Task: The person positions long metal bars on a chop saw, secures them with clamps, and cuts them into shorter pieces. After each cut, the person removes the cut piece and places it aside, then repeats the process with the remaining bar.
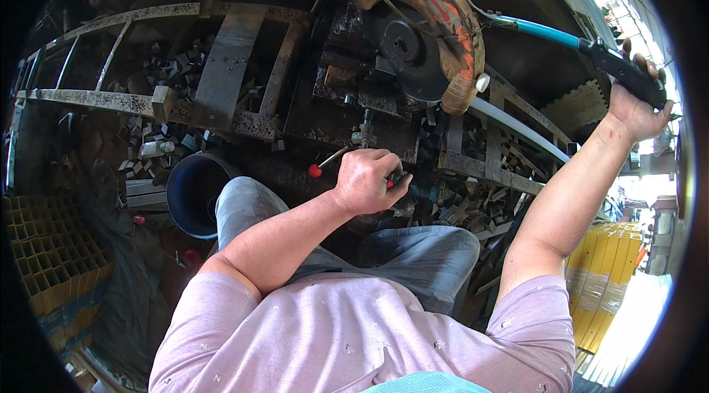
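My left hand (369, 180) is closed just below the vise screw (362, 129) of a cut-off saw. A bit of red and something dark show between its fingers, seemingly a knobbed arm of the vise handle; the rest is hidden by the hand. Another arm of that handle ends in a red knob (315, 170) to the left. Out at the far right, my right hand (635, 109) wraps round a black grip (628, 74) on a blue lever (543, 31). That lever runs to the saw's worn orange guard (464, 39), with the dark round blade (419, 72) under it.
A metal roller frame (88, 101) stretches left from the saw. Many cut metal pieces (148, 149) lie beneath it. A blue bucket (193, 197) stands by my left knee. Yellow tube stacks (52, 245) are at the left, and a wrapped yellow bundle (602, 282) at the right. A white tube (517, 126) lies right of the blade.
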`<state>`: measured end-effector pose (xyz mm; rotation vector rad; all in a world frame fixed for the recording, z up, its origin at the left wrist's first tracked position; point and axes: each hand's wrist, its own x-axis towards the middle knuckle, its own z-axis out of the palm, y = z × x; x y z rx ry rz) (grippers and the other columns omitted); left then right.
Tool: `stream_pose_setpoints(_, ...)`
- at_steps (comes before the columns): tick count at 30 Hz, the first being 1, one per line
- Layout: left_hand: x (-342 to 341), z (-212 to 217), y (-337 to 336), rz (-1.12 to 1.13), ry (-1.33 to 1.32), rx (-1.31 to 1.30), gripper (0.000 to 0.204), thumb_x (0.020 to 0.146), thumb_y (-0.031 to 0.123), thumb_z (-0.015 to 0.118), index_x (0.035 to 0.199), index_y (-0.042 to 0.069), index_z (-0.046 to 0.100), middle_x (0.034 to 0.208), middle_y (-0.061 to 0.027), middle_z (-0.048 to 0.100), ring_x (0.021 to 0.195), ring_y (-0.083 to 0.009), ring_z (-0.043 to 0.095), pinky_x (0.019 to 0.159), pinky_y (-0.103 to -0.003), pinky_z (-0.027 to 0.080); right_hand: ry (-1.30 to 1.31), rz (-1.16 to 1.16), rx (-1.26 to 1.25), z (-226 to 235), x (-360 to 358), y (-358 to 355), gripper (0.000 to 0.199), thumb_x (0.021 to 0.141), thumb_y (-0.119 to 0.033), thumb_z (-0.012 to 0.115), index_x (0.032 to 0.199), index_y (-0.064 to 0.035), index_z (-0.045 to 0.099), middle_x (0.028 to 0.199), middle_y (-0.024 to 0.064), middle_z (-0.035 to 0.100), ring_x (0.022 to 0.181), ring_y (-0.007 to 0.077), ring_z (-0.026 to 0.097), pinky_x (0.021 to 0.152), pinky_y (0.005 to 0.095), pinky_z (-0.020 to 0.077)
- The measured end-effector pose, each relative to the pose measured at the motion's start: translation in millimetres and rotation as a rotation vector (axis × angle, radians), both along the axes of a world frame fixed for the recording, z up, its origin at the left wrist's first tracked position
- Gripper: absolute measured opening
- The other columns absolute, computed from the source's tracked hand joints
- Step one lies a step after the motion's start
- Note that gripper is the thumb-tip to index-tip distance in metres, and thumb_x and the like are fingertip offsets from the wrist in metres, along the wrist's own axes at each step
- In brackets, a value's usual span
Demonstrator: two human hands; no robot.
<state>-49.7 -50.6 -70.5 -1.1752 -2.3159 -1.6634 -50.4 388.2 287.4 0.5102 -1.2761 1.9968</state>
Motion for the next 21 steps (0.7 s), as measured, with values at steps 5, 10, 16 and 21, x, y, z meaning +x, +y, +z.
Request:
stream_pose_setpoints(5, 0.0, 2.3, -0.2, 0.004, 0.013, 0.009, 0.026, 0.082, 0.023, 0.086, 0.075, 0.008, 0.066, 0.072, -0.0091, 0.068, 0.066, -0.0313, 0.071, 0.062, -0.043, 0.058, 0.001, 0.032, -0.014, -0.8, 1.0, 3.8, 0.053, 0.092, -0.041, 0.045, 0.118, 0.0018, 0.061, 0.103, 0.0248, 0.065, 0.117, 0.0481, 0.064, 0.128, 0.0795, 0.0245)
stream_pose_setpoints(10, 0.0, 2.1, -0.5, 0.005, 0.018, -0.002, 0.026, 0.082, 0.023, 0.087, 0.075, 0.008, 0.066, 0.072, -0.0089, 0.068, 0.066, -0.0309, 0.071, 0.062, -0.043, 0.058, -0.005, 0.003, -0.005, -0.5, 0.6, 5.5, 0.052, 0.094, -0.041, 0.042, 0.119, 0.0004, 0.06, 0.102, 0.0248, 0.066, 0.118, 0.0474, 0.064, 0.127, 0.0797, 0.0253)
stream_pose_setpoints(16, 0.0, 1.1, -0.3, 0.007, 0.022, 0.0, 0.026, 0.081, 0.023, 0.087, 0.075, 0.008, 0.066, 0.072, -0.0087, 0.067, 0.066, -0.0312, 0.071, 0.061, -0.043, 0.057, 0.009, 0.013, -0.012, -1.9, 0.1, 6.5, 0.052, 0.095, -0.043, 0.041, 0.118, 0.0003, 0.059, 0.101, 0.0246, 0.066, 0.117, 0.0472, 0.065, 0.126, 0.0799, 0.0261)
stream_pose_setpoints(21, -0.5, 0.8, 0.2, 0.002, 0.017, 0.013, 0.026, 0.081, 0.022, 0.087, 0.075, 0.008, 0.066, 0.071, -0.0088, 0.067, 0.066, -0.0318, 0.07, 0.061, -0.044, 0.057, 0.011, 0.007, -0.022, -4.4, 1.6, 3.3, 0.054, 0.097, -0.045, 0.038, 0.117, 0.001, 0.06, 0.1, 0.0247, 0.065, 0.114, 0.0476, 0.066, 0.126, 0.0806, 0.0268)
